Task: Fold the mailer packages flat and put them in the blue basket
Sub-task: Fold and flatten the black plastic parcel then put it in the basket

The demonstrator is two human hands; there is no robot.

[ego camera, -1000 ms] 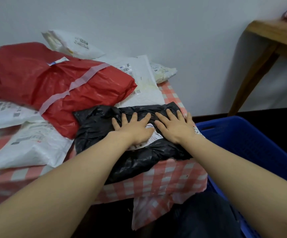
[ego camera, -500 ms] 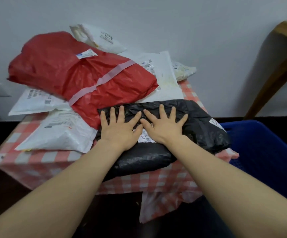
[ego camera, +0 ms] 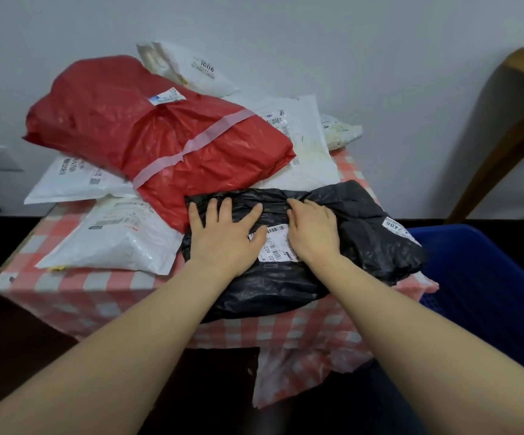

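A black plastic mailer [ego camera: 367, 246] with a white label lies at the table's front right corner, overhanging the near edge. My left hand [ego camera: 223, 237] presses flat on its left half, fingers spread. My right hand [ego camera: 314, 233] presses on its middle, fingers close together and reaching a crease along the far side. Part of the label shows between the two hands. The blue basket [ego camera: 480, 277] stands low to the right of the table, right beside the mailer's right end.
A big red mailer [ego camera: 160, 136] lies behind the black one, on top of several white mailers [ego camera: 113, 243]. A red-checked cloth [ego camera: 97, 293] covers the table. A wooden table leg [ego camera: 505, 136] slants at the far right, and a wall is behind.
My hands have slid a little apart on the black mailer, uncovering more of the label. The right hand's fingers have drawn together.
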